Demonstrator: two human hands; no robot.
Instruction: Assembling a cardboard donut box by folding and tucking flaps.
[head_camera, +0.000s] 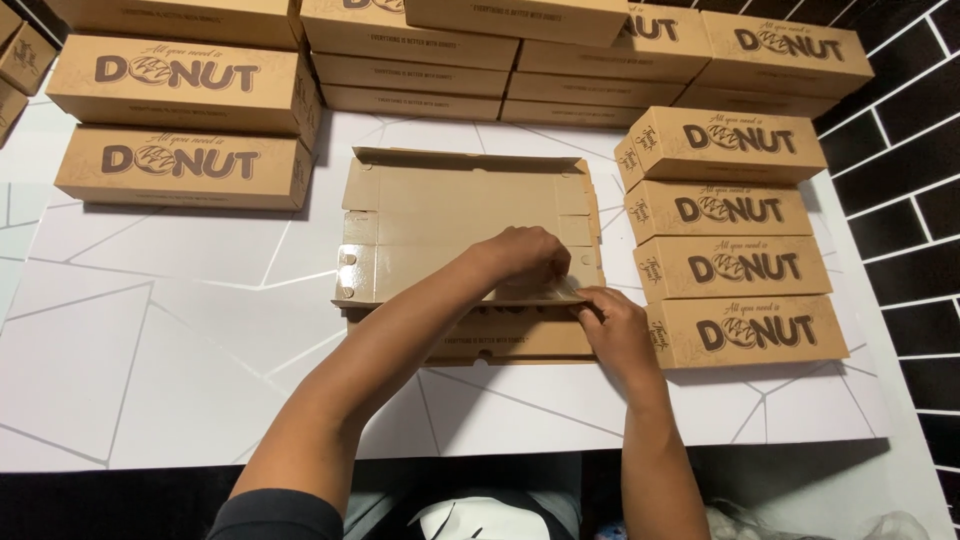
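- Two bare hands meet at the near right corner of a flat, unfolded brown cardboard box blank (465, 225), which lies in the middle of the white table (150, 350).
- The left hand (525, 255) reaches across the blank, its fingers curled down over a raised flap at that corner; the fingertips are hidden behind the knuckles, so how tightly they pinch cannot be told.
- The right hand (615, 330) sits just right of the left, thumb and forefinger closed narrowly on the flap's edge.
- The blank's near panel is largely covered by the left forearm, and its printing is hard to make out.
- To the right of the blank stands a stack of four finished donut boxes (730, 240), close beside it.
- To the left of the blank and further back sit two stacked donut boxes (180, 125).
- Behind the blank, a row of more boxes (450, 60) is cut off by the top edge.
- The black brick wall (900, 150) lies right of the stack.
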